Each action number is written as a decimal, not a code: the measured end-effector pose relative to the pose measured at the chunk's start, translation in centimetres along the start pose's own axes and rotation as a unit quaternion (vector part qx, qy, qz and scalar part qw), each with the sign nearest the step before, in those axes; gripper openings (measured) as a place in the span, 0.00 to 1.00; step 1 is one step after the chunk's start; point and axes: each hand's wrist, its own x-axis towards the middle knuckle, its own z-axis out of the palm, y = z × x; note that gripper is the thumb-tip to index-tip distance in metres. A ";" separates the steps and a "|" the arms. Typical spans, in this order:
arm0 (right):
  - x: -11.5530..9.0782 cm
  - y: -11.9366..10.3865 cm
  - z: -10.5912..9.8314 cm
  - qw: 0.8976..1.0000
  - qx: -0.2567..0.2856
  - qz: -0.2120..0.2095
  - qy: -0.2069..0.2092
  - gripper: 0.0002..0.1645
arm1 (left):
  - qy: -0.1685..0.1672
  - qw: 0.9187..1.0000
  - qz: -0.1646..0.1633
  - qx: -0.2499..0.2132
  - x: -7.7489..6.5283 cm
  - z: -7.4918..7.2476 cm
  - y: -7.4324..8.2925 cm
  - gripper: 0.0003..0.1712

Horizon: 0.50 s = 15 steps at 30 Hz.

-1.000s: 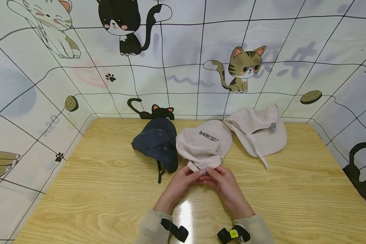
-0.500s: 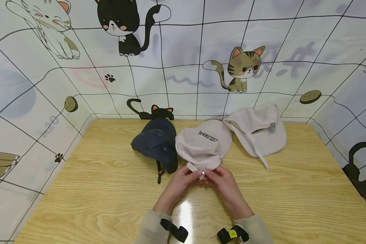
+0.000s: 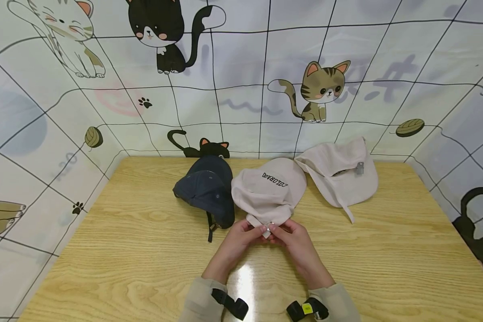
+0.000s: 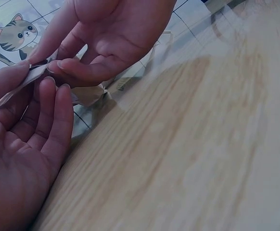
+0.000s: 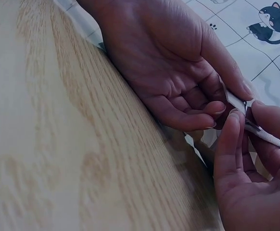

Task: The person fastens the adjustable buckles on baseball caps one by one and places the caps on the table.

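Observation:
In the head view, a pale cap (image 3: pixel 265 192) with dark COLORADO lettering lies at the middle, its brim pointing away to the back right. Its back strap (image 4: pixel 22 86) is between my two hands. My left hand (image 3: pixel 237 246) pinches the strap from the left, thumb beside the silver buckle (image 3: pixel 269 226). From the right, my right hand (image 3: pixel 299 250) pinches strap and buckle, its thumb against the metal. A short strap end (image 3: pixel 266 235) shows below the buckle. In the right wrist view, fingertips of both hands meet at the strap and partly hide the buckle.
A navy cap (image 3: pixel 207 192) lies on its side to the left, its dark strap hanging toward me. At right, a second pale cap (image 3: pixel 338 170) rests with its strap loose and clasp showing. All lie on the wooden table (image 3: pixel 145 268), before a cat-patterned backdrop (image 3: pixel 241 67).
Fingers and thumbs have shifted slightly at the buckle. The strap end now shows below it, and the metal has turned a little. The caps have otherwise stayed put.

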 end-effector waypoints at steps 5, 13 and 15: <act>0.0 -0.1 0.0 1.000 0.004 0.005 0.003 0.15 | 0.005 1.000 -0.010 0.000 0.0 0.0 0.0 0.19; 0.0 -0.3 -0.2 1.000 -0.003 0.010 0.018 0.15 | 0.021 0.999 -0.029 0.007 0.0 0.0 0.1 0.18; 0.0 -0.2 -0.3 1.000 -0.012 0.010 0.020 0.16 | 0.021 0.999 -0.029 0.010 0.1 0.0 0.1 0.17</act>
